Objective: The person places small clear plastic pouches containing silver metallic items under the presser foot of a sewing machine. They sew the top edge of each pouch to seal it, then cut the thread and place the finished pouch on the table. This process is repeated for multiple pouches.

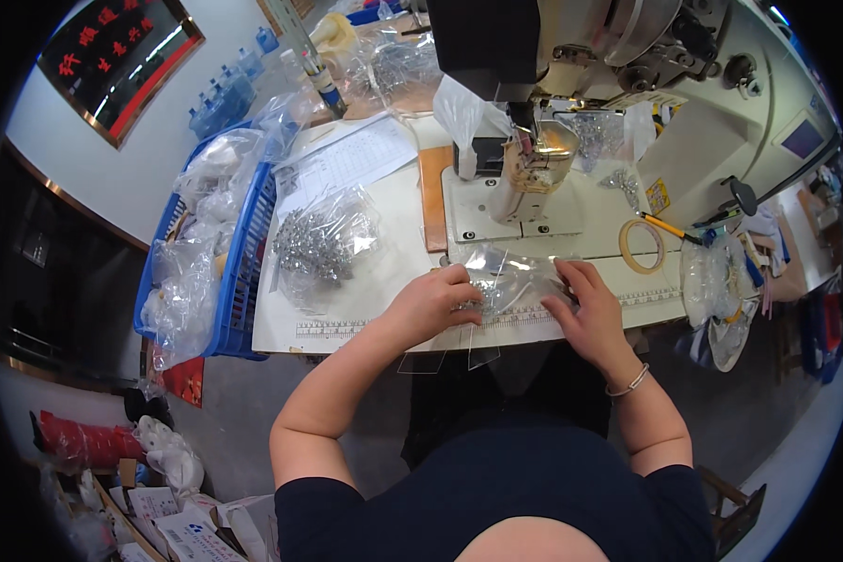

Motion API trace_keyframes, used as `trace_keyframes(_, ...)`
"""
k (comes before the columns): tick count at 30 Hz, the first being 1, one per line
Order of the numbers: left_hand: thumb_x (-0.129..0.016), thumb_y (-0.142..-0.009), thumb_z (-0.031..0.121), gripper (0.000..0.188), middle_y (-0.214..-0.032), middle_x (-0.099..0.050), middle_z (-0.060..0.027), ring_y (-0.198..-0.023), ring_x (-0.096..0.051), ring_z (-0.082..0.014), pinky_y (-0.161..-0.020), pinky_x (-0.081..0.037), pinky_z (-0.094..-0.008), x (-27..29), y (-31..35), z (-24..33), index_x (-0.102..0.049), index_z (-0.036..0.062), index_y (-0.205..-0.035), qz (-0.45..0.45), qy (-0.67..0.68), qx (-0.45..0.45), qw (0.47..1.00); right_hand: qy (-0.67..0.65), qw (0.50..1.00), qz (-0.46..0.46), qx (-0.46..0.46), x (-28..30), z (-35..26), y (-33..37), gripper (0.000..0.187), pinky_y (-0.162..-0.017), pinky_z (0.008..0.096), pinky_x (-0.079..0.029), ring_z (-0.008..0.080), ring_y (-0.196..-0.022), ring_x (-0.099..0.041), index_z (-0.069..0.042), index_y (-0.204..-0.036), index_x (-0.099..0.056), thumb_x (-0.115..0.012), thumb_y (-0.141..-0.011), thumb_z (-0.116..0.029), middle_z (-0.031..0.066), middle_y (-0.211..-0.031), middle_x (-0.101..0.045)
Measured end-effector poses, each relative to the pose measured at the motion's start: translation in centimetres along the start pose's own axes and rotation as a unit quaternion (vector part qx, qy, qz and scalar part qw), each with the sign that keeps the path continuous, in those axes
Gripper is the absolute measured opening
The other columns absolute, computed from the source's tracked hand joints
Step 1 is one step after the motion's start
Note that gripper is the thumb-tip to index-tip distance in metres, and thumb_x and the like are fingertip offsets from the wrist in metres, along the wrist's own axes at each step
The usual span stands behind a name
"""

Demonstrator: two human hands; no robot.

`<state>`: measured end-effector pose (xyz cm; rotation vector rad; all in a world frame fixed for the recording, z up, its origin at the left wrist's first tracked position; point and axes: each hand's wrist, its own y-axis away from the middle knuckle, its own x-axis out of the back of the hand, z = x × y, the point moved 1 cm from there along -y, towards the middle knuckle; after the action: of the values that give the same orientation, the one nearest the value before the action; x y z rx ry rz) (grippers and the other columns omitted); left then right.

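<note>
A clear plastic bag lies flat near the table's front edge, below the sewing machine. Small shiny silvery pieces show at its left end. My left hand has its fingers curled over that end, partly hiding the pieces. At the bag's other end, my right hand grips the plastic between thumb and fingers. A printed ruler strip runs along the table edge beneath both hands. To the left sits a larger clear bag filled with small silvery parts.
A blue basket of plastic bags stands at the table's left. Printed sheets lie behind the larger bag. On the right are a roll of tape, a yellow pen and more plastic bags. A brown strip borders the machine plate.
</note>
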<state>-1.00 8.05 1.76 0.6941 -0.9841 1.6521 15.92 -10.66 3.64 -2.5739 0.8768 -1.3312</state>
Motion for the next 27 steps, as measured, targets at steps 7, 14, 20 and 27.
trace_keyframes(7,-0.075,-0.07,0.022,0.027,-0.081,-0.055,-0.0037,-0.071,-0.058,-0.0228,-0.062,-0.05,-0.0332,-1.1,1.0,1.5,-0.064,0.0139,-0.093,0.055,-0.184,-0.05,0.98,-0.089,0.995,-0.053,0.002,-1.1,-2.0,2.3,0.045,-0.068,0.031,-0.05,0.023,-0.077,-0.06,-0.005,-0.115,-0.056,-0.072,-0.076,-0.02,0.0098,-0.101,-0.052)
trace_keyframes(14,-0.069,-0.075,0.02,0.017,-0.078,-0.054,-0.0058,-0.072,-0.059,-0.0253,-0.061,-0.05,-0.0348,-0.7,0.0,0.5,-0.062,0.0123,-0.089,0.049,-0.066,-0.018,0.996,0.066,0.959,-0.049,0.271,-5.4,-2.1,3.9,0.034,-0.063,0.0282,-0.049,0.0186,-0.073,-0.054,-0.008,-0.097,-0.061,-0.069,-0.064,-0.011,0.0049,-0.111,-0.056)
trace_keyframes(20,-0.071,-0.076,0.012,0.016,-0.077,-0.061,-0.0088,-0.069,-0.061,-0.0206,-0.062,-0.05,-0.0307,-0.3,-0.4,0.5,-0.064,0.0035,-0.088,0.062,0.005,0.05,0.997,0.052,0.963,-0.058,0.257,-5.7,-0.9,4.3,0.023,-0.063,0.0295,-0.049,0.0191,-0.073,-0.054,-0.009,-0.092,-0.062,-0.067,-0.069,-0.013,0.0017,-0.103,-0.06)
trace_keyframes(27,-0.068,-0.079,0.01,0.014,-0.078,-0.066,-0.0085,-0.07,-0.063,-0.013,-0.065,-0.05,-0.0256,0.2,-0.2,-0.6,-0.068,0.0007,-0.09,0.064,0.212,0.212,0.952,0.025,0.995,-0.048,0.087,-2.7,-2.8,1.3,0.03,-0.064,0.0373,-0.048,0.0276,-0.078,-0.058,-0.008,-0.109,-0.057,-0.062,-0.083,-0.022,0.009,-0.094,-0.053)
